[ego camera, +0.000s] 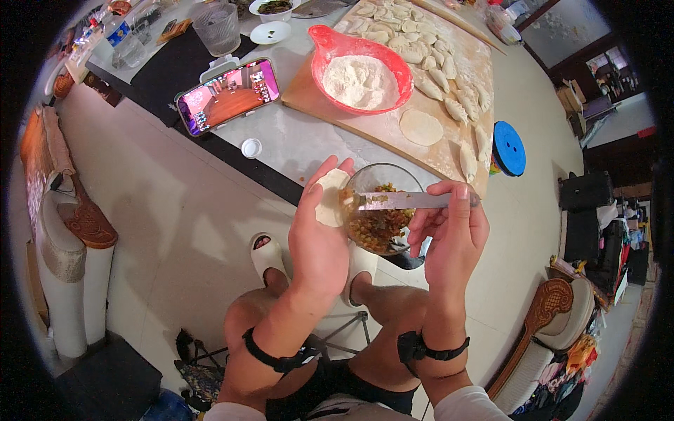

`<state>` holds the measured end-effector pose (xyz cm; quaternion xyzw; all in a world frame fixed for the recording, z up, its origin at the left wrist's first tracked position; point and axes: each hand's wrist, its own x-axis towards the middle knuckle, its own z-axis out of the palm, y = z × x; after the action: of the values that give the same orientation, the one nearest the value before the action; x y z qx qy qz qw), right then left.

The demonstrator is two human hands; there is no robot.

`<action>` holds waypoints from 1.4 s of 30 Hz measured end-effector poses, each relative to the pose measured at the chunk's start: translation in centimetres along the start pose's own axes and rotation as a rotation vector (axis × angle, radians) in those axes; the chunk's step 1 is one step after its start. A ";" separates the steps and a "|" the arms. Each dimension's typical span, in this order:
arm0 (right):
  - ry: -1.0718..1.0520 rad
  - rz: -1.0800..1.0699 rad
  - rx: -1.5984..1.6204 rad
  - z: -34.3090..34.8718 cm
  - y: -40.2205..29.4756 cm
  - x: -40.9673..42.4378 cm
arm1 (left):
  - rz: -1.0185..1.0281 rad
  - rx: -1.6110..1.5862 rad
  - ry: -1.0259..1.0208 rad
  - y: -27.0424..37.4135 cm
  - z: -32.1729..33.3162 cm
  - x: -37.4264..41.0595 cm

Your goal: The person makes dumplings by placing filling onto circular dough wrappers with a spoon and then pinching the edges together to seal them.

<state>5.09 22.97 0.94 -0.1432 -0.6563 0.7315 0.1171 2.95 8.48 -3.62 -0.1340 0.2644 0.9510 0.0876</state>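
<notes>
A round dough wrapper (pixel 329 199) lies in my left hand (pixel 318 242), whose palm faces up beside the filling bowl. My right hand (pixel 455 226) grips a flat metal spreader (pixel 405 200) that reaches across the glass bowl (pixel 387 171). Bits of chopped filling (pixel 376 226) cling to its blade near the wrapper, and more filling sits in the bowl. Another wrapper (pixel 421 127) rests on the floured wooden board (pixel 363 129), by a red plastic bowl (pixel 318 63) of flour. Folded dumplings (pixel 439 63) cover the board's far and right parts.
A lit phone (pixel 229 97) leans on a stand at the table's left, with a white cap (pixel 251 148) nearby. Farther back are a ribbed plastic cup (pixel 217 29), a small white plate (pixel 270 32) and a rolling pin (pixel 458 23). A blue-lidded container (pixel 509 148) stands beyond the board.
</notes>
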 end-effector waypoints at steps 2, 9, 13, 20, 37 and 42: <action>-0.008 -0.064 -0.030 0.6 0.1 -0.5 | -0.055 -0.060 0.015 0.4 -0.2 0.3; -0.274 -0.275 -0.240 2.0 1.0 -2.0 | -0.050 -0.106 0.026 1.1 -0.9 0.9; -0.241 -0.442 -0.254 1.7 0.8 -2.2 | -0.063 -0.163 0.035 1.5 -1.3 1.2; -0.241 -0.368 -0.131 1.6 0.6 -2.1 | -0.027 -0.168 0.023 2.4 -0.9 1.2; -0.263 -0.342 -0.071 2.0 0.7 -2.4 | -0.069 -0.283 -0.037 3.7 -0.7 0.7; -0.156 -0.457 -0.027 1.3 0.7 -2.4 | -0.065 -0.316 -0.059 4.2 -1.0 0.8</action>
<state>6.86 20.84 0.55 0.0647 -0.6885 0.6859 0.2266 1.40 4.49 -2.63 -0.1267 0.1045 0.9810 0.1037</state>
